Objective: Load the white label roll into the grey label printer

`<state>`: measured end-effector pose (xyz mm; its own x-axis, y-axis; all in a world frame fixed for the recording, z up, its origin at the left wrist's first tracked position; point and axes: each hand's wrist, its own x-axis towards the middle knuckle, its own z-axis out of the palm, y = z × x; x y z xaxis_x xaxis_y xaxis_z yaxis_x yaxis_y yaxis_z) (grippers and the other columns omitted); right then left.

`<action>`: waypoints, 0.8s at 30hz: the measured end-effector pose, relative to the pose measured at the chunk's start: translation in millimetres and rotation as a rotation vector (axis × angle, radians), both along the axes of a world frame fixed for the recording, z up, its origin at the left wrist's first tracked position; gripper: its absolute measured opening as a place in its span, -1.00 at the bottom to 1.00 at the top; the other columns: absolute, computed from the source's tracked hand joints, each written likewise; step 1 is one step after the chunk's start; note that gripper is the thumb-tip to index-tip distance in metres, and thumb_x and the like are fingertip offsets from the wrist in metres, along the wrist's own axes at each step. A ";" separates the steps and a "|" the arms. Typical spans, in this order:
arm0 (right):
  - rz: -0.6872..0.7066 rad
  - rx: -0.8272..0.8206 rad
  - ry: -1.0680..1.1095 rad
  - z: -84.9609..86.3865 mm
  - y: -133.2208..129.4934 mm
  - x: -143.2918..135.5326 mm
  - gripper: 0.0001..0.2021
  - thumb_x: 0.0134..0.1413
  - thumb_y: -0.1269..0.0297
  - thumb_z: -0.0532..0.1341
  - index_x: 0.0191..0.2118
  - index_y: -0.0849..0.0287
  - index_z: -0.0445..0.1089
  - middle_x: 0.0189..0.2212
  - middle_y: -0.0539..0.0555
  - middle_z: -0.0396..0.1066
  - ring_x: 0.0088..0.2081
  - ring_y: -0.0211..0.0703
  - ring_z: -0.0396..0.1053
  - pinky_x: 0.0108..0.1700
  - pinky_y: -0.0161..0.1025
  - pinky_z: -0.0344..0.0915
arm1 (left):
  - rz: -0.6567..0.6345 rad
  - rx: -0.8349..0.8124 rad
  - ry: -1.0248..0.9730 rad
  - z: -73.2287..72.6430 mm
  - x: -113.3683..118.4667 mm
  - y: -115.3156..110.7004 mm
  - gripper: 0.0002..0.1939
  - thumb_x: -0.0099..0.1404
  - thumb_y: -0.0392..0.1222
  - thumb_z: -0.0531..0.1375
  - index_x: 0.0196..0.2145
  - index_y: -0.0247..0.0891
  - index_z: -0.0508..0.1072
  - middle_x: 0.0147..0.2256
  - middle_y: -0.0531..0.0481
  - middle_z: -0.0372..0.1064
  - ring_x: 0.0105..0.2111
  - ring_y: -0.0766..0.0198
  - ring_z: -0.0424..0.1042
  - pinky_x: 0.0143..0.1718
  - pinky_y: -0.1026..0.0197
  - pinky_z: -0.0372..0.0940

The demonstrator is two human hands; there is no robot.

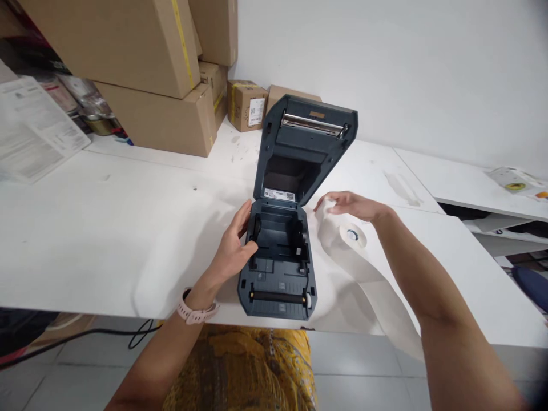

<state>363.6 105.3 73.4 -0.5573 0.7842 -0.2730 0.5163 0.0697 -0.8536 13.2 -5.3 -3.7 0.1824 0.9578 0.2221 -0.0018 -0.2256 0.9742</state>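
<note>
A dark grey label printer point(280, 288) stands on the white table with its lid point(306, 142) tilted up, showing a bare roll bay and a black roller at the front. My left hand point(235, 245) grips the printer's left side, thumb over the rim and fingers along the outer wall. To the right of the printer, my right hand point(345, 204) is closed on a white paper strip point(372, 277), partly hidden by the fingers. Beside it lies a roll of white labels point(358, 240) with its core facing up. The strip trails past the roll and over the table's front edge.
Cardboard boxes point(158, 120) are stacked at the back left, with smaller ones point(245, 111) by the wall. Printed sheets point(38, 125) lie at the far left. A black cable point(98, 331) hangs below the table's front edge. Open shelving point(492, 228) is at the right.
</note>
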 end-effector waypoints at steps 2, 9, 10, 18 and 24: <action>-0.099 0.101 0.114 12.2 -18.6 1.7 -0.27 -0.08 -0.48 0.27 -0.07 0.08 0.57 -0.16 0.15 0.63 -0.17 0.04 0.58 -0.03 0.06 0.48 | 0.009 0.000 0.006 -0.1 0.1 -1.1 -0.08 0.23 -0.32 0.28 0.48 -0.01 0.08 0.50 -0.07 0.02 0.50 -0.06 0.02 0.49 -0.14 0.08; 0.441 -0.018 0.107 55.9 -78.2 -70.1 -0.35 0.26 -0.28 0.18 0.22 0.11 0.45 -0.10 0.14 0.61 -0.20 -0.09 0.56 -0.14 -0.16 0.44 | 0.007 -0.005 0.015 -2.9 0.5 0.2 -0.07 0.23 -0.28 0.30 0.48 0.01 0.08 0.48 -0.06 0.06 0.49 -0.10 0.04 0.47 -0.17 0.12; 0.514 0.012 0.022 57.1 -80.8 -85.0 -0.42 0.34 -0.19 0.16 0.25 0.11 0.44 -0.06 0.15 0.61 -0.16 -0.09 0.55 -0.11 -0.18 0.44 | 0.011 0.000 0.017 -3.0 0.9 0.6 -0.06 0.22 -0.29 0.31 0.48 -0.02 0.08 0.48 -0.08 0.06 0.49 -0.11 0.03 0.47 -0.18 0.10; 0.393 0.517 -0.314 20.3 -94.7 -128.3 -0.48 0.39 -0.13 0.15 0.22 0.13 0.43 -0.08 0.20 0.58 -0.06 0.11 0.51 0.05 0.04 0.37 | 0.017 0.012 0.021 1.3 3.3 -0.6 -0.07 0.20 -0.31 0.28 0.47 -0.05 0.08 0.47 -0.10 0.09 0.50 -0.10 0.01 0.48 -0.20 0.08; 0.262 0.544 -0.293 1.3 -108.2 -130.8 -0.65 0.43 -0.05 0.12 0.07 0.09 0.36 -0.10 0.15 0.58 -0.08 0.06 0.50 0.02 0.01 0.38 | 0.033 0.010 0.015 0.8 5.1 -0.7 -0.06 0.19 -0.25 0.31 0.46 -0.03 0.07 0.48 -0.10 0.06 0.50 -0.13 0.00 0.47 -0.21 0.09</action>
<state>232.8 -2.9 74.8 -0.7111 0.7016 -0.0462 0.6287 0.6049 -0.4887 18.3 -6.0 -2.9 0.1539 0.9612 0.2291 0.0206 -0.2349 0.9718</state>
